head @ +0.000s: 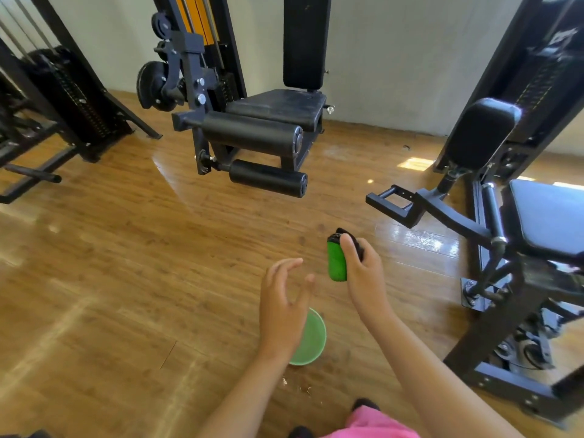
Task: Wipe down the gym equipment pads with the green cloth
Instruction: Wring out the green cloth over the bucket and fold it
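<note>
The green cloth [336,262] is sitting bunched into a tight upright wad, green below and dark at its top, in the air above the wooden floor [126,263]. The person's right grip [363,273] is closing around it, thumb lying up the front and the other fingers curling behind. The left grip [281,298] is hanging just beside it, apart from the cloth, fingers spread and relaxed and holding nothing. Beneath the left wrist a green bowl [313,339] is standing on the floor, partly hidden by that arm. A pink garment [373,425] is showing at the bottom edge.

Well beyond the hands a black machine is standing against the wall, carrying a flat seat pad [278,105], an upright back pad [305,42], an upper roller pad [249,134] and a lower roller pad [268,178]. To the right a second machine is showing a rounded black pad [480,134] and a flat seat [550,213]. A weight stack [76,93] is standing at far left.
</note>
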Action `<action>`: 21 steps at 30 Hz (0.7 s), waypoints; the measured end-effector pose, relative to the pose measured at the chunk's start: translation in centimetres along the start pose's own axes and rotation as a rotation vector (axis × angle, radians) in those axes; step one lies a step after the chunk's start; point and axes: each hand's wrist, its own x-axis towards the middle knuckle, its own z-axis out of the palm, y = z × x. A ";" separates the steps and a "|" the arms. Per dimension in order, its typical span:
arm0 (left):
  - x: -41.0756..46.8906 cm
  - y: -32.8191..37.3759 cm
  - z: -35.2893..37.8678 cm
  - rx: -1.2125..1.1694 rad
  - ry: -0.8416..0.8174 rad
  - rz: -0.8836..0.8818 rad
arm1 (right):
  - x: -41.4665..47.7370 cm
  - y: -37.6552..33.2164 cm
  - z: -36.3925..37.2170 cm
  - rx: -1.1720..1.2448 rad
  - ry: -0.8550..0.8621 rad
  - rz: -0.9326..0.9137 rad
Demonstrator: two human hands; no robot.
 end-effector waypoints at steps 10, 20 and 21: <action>6.8 -1.2 3.2 0.754 0.038 0.253 | 7.1 1.4 -6.7 -0.723 -0.109 -0.356; 12.1 0.6 15.2 0.822 0.009 0.146 | 18.8 2.5 -18.0 -0.952 -0.240 -0.411; 12.6 1.0 16.4 0.812 0.010 0.130 | 19.9 2.3 -18.9 -0.947 -0.237 -0.402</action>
